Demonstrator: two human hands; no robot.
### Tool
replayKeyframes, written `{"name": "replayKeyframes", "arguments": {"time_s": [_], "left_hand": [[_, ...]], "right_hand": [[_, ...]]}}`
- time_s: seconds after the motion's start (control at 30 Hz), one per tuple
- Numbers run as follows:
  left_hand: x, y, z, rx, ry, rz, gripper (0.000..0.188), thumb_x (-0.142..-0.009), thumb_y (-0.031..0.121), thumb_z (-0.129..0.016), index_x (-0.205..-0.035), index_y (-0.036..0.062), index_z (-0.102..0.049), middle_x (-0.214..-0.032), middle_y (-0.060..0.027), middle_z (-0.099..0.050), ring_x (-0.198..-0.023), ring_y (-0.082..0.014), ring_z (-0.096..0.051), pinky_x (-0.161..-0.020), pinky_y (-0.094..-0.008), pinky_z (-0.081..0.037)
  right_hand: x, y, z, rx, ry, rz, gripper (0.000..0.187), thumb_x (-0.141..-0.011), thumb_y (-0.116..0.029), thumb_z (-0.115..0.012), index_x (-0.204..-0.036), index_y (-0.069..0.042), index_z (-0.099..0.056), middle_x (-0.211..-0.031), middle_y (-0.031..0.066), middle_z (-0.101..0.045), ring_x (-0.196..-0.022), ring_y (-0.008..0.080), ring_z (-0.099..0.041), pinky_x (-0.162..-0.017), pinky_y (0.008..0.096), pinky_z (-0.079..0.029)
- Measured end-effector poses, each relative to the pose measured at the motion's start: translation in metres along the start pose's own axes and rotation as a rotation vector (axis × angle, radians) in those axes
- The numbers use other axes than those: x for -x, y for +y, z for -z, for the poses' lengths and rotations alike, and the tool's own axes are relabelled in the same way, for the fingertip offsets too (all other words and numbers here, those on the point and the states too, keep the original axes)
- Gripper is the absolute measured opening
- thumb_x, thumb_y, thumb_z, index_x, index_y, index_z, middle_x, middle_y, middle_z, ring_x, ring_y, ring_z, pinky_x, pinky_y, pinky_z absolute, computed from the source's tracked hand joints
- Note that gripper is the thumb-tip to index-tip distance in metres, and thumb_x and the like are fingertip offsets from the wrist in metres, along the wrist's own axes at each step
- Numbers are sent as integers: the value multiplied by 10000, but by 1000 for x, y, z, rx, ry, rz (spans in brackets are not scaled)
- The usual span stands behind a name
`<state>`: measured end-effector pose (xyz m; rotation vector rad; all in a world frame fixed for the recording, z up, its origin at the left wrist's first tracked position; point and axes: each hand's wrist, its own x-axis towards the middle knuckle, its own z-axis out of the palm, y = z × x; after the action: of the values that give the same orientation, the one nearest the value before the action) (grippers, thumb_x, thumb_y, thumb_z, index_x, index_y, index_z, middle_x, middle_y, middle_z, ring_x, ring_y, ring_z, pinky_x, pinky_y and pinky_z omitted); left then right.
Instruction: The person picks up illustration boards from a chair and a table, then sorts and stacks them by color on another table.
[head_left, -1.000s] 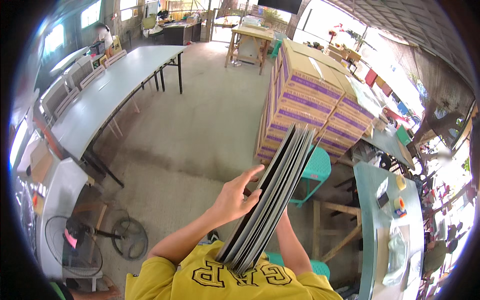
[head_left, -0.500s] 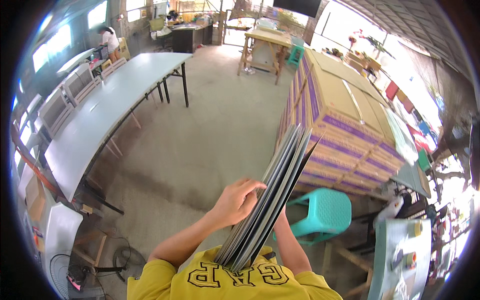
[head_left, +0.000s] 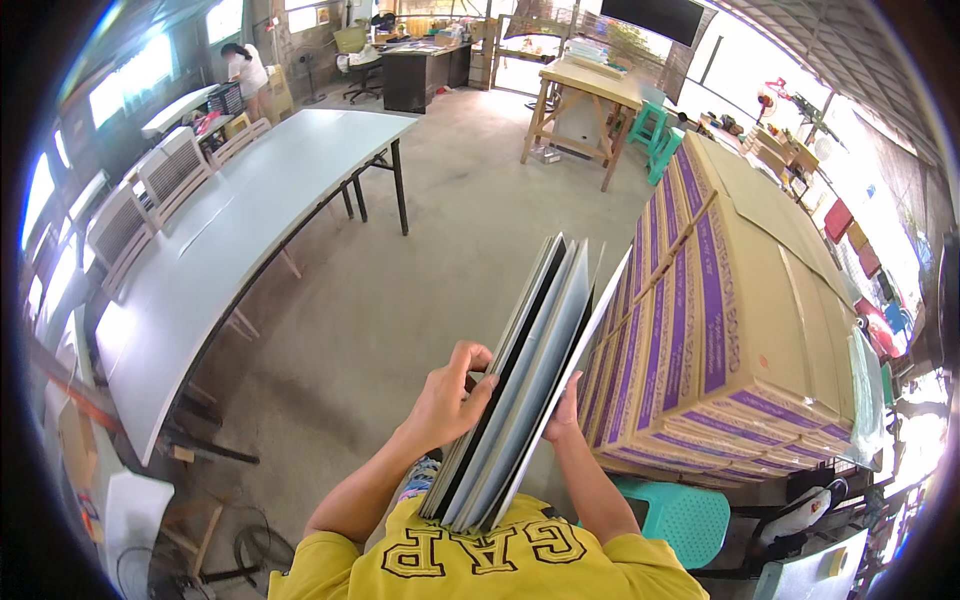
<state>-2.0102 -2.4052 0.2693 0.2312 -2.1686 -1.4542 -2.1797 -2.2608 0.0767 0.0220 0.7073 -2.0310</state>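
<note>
A stack of thin flat boards [head_left: 520, 385], grey, white and black at the edges, stands on edge and leans against my yellow shirt. Their tops are slightly fanned apart, and a pale sheet tilts outward at the right side. My left hand [head_left: 450, 398] is at the left side of the stack, fingers curled and thumb against the boards. On the opposite side my right hand [head_left: 565, 408] grips the outer sheet, with part of its fingers hidden behind it.
A long white table [head_left: 250, 205] with chairs runs along the left. Banded cardboard cartons [head_left: 740, 300] are piled at the right, beside a turquoise stool [head_left: 685, 520]. Farther off stand a wooden worktable [head_left: 590, 85], a dark desk [head_left: 425, 75] and a person [head_left: 248, 80].
The view has shifted closer to the cartons, and the stool now sits lower in the picture. The boards are fanned differently, with a white sheet now showing at their right side.
</note>
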Motion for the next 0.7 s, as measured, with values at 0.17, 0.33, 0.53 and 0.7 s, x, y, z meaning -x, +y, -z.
{"name": "replayKeyframes", "arguments": {"time_s": [0.17,0.33,0.53,0.7], "left_hand": [[-94,-41,21,46,-96,-23,251,-787,112,-574,-966,9,-431,-838,-113,-558,-681,-150,-581,-576,-267,-471],[-189,-34,26,-2,-318,-230,232,-766,97,-584,-942,27,-450,-787,-122,-548,-627,-232,-567,-538,-300,-472],[-286,-83,41,6,-360,-233,212,-758,68,-569,-948,38,-480,-791,-105,-557,-612,-230,-554,-527,-304,-456],[-376,-116,36,-192,-434,-362,324,-717,10,-536,-1029,95,-550,-759,-106,-551,-633,-250,-555,-568,-324,-453]], "right_hand": [[-89,-20,-25,-52,39,67,830,-750,-719,-256,-1271,-77,-340,-1207,135,-455,-1092,304,-459,-913,462,-388],[-193,-31,32,-182,-87,246,567,-837,-546,-344,-1099,-66,-494,-1002,117,-562,-896,266,-564,-760,416,-488],[-231,-56,-48,-277,-54,278,598,-821,-570,-353,-1139,-78,-472,-1059,119,-538,-946,275,-540,-801,436,-460],[-289,-94,-48,-330,-64,333,628,-809,-591,-361,-1173,-87,-454,-1107,121,-518,-988,283,-520,-835,451,-436]]}}
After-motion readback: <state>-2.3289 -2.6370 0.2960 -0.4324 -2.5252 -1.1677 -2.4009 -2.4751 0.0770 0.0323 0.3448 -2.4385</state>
